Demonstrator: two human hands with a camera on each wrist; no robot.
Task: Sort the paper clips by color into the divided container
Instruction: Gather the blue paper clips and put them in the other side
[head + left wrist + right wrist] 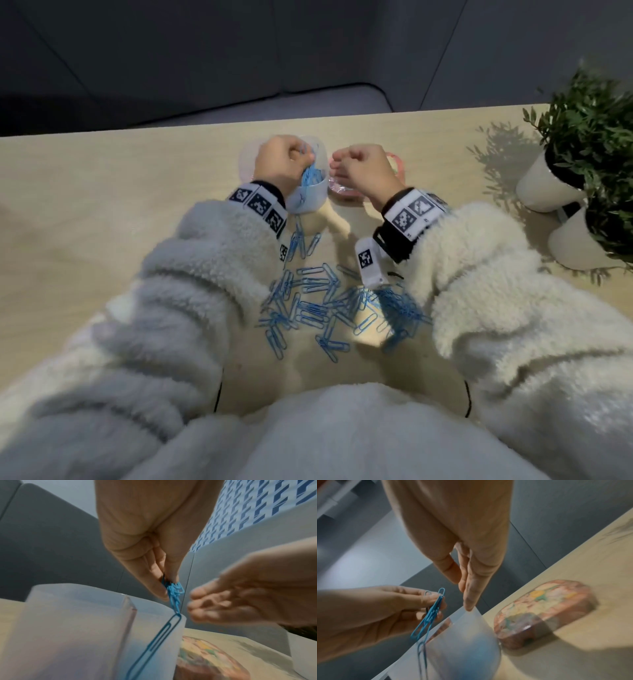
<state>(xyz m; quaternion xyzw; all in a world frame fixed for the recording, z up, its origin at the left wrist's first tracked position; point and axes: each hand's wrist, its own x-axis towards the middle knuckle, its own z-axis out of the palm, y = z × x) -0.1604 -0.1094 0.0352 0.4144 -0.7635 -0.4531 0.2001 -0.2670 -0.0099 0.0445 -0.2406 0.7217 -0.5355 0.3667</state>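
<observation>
My left hand (301, 160) pinches a bunch of blue paper clips (175, 593) over the translucent white divided container (308, 202) at the table's middle. One linked clip (154, 643) dangles from the bunch against the container wall (77, 635). In the right wrist view the same bunch (430, 614) hangs beside the container (467, 642). My right hand (467, 599) holds nothing; one straight fingertip touches the container's rim. A loose pile of blue clips (318, 305) lies on the table between my forearms.
A pink floral box (544, 608) sits on the wooden table just right of the container. Two potted green plants in white pots (548, 188) stand at the right edge. The table's far edge (205, 128) runs just behind the container.
</observation>
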